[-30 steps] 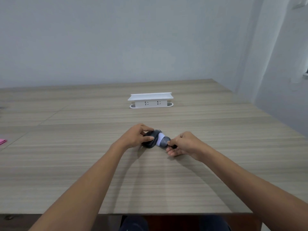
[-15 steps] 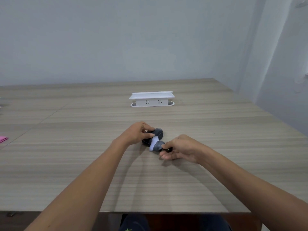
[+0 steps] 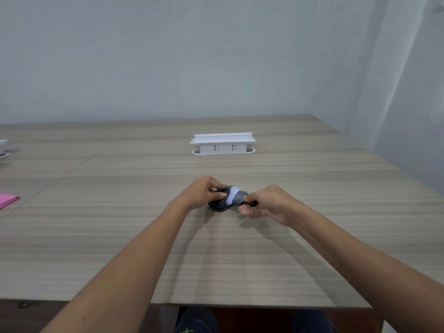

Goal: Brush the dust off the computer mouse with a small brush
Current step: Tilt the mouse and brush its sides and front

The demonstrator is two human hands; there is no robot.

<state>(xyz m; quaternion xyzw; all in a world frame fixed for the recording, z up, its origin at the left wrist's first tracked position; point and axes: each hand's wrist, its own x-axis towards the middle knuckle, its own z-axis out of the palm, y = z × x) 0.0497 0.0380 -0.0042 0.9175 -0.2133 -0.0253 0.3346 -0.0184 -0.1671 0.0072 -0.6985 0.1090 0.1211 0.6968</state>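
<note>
The left hand (image 3: pixel 200 192) grips a dark computer mouse (image 3: pixel 218 202), thumb and fingers curled round its left side, holding it against the wooden table (image 3: pixel 240 260). The right hand (image 3: pixel 269 204) pinches the black handle of a small brush (image 3: pixel 236 197), its other fingers loosely curled below. The brush's wide head (grey at the base, pale at the tips) lies across the top of the mouse, touching it, between the two hands. The mouse itself sits just right of the left hand's fingertips and is partly hidden by the brush. Well beyond both hands stands a white power strip box (image 3: pixel 223 144) with two sockets facing the person. Far to the left of the left hand, at the table's edge, lies a pink cloth (image 3: pixel 7 200).
</note>
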